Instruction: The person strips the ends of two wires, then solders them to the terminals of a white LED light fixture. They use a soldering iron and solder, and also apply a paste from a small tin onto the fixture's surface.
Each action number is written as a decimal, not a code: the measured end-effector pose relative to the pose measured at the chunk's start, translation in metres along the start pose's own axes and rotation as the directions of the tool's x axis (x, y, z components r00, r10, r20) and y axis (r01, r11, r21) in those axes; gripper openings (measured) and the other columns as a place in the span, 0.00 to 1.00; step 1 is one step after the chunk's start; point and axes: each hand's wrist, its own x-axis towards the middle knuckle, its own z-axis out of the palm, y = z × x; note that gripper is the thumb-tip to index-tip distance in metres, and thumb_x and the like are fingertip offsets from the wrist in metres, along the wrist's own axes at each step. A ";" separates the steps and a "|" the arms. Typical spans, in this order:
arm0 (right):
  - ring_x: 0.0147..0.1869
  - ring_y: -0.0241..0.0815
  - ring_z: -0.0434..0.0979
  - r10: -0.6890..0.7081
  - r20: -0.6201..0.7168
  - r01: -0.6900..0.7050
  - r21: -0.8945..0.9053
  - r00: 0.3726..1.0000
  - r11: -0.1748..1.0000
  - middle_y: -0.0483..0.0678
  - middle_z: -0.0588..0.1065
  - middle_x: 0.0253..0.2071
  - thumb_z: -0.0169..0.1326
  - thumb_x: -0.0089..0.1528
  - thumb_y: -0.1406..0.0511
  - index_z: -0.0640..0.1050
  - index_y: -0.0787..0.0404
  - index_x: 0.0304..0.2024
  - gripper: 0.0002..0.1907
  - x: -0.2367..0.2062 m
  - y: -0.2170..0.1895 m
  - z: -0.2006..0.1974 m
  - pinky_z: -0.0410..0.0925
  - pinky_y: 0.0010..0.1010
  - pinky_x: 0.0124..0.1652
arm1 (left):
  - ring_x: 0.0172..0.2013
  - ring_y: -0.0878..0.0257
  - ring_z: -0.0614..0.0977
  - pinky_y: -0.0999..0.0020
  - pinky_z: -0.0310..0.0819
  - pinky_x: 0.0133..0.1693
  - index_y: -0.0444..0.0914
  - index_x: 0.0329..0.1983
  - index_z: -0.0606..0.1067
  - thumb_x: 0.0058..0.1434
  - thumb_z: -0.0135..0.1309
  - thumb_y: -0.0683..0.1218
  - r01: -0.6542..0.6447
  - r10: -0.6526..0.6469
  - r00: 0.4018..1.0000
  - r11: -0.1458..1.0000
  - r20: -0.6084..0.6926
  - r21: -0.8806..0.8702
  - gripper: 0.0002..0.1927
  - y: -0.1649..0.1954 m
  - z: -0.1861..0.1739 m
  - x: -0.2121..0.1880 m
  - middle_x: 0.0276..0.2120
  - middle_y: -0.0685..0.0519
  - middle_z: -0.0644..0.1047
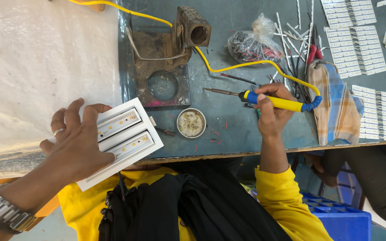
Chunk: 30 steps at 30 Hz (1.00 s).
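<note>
My left hand (74,143) grips a white rectangular light fitting (123,138) with two slots of small yellow diodes, held at the near edge of the bench. My right hand (271,109) holds a soldering iron with a yellow and blue handle (275,101); its metal tip points left, above the bench. A yellow cable (228,68) runs from the iron to the back. A small round tin of flux (191,122) sits between my hands.
A rusty iron stand (166,58) on a metal plate stands at the back. A plastic bag of wires (255,44), loose white strips, panels of LED boards (354,49) and a checked cloth (331,102) lie to the right. White plastic sheeting (36,67) covers the left.
</note>
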 end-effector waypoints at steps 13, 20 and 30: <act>0.28 0.32 0.71 0.073 -0.106 -0.039 0.289 0.992 0.957 0.49 0.75 0.36 0.54 0.64 0.64 0.76 0.69 0.42 0.11 -0.006 -0.025 -0.004 0.63 0.20 0.28 | 0.74 0.39 0.42 0.20 0.52 0.57 0.53 0.71 0.57 0.34 0.74 0.49 -0.039 0.039 0.996 0.999 -0.076 0.000 0.59 -0.021 0.018 0.006 0.76 0.42 0.44; 0.35 0.39 0.74 -0.036 0.063 0.003 0.459 0.997 0.889 0.54 0.76 0.38 0.56 0.63 0.61 0.77 0.72 0.45 0.17 -0.022 -0.065 0.012 0.68 0.26 0.37 | 0.73 0.41 0.36 0.23 0.45 0.60 0.53 0.66 0.57 0.34 0.77 0.48 -0.128 0.127 0.989 0.992 -0.071 -0.013 0.57 -0.018 0.009 0.000 0.72 0.39 0.45; 0.30 0.43 0.74 -0.315 0.462 0.205 0.273 0.829 0.940 0.53 0.76 0.31 0.60 0.65 0.63 0.78 0.73 0.38 0.15 -0.012 -0.126 0.065 0.67 0.26 0.35 | 0.72 0.28 0.28 0.15 0.34 0.61 0.59 0.66 0.55 0.44 0.66 0.40 -0.051 0.059 0.997 0.990 0.057 -0.135 0.49 0.008 -0.023 -0.011 0.75 0.41 0.37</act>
